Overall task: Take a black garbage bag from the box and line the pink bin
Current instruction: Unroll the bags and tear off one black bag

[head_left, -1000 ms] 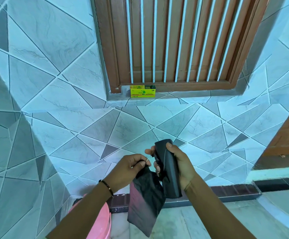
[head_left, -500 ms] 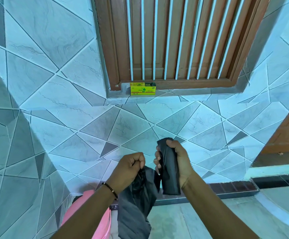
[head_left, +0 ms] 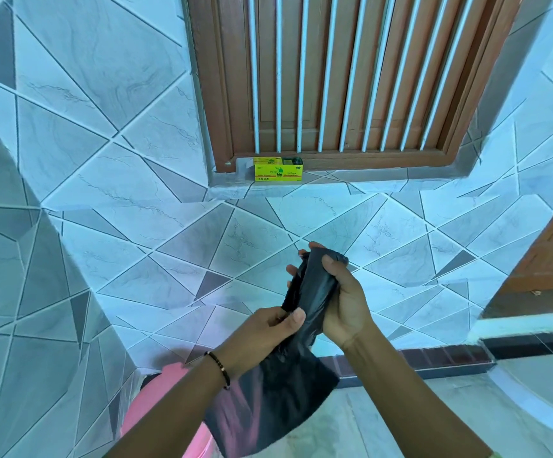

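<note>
Fingers (head_left: 296, 320) of both hands curled round black garbage bag (head_left: 314, 292); glossy, crumpled, half unrolled.

A single wide-angle view from the person's head looks forward and down, close over both forearms. It faces a tiled wall (head_left: 129, 233) and a barred wooden window (head_left: 334, 77), with the floor (head_left: 417, 421) along the lower edge.

Home washroom or utility corner: patterned tiled wall (head_left: 109, 200) spanning nine to three o'clock, barred wooden window (head_left: 334, 77) sitting at twelve.
</note>
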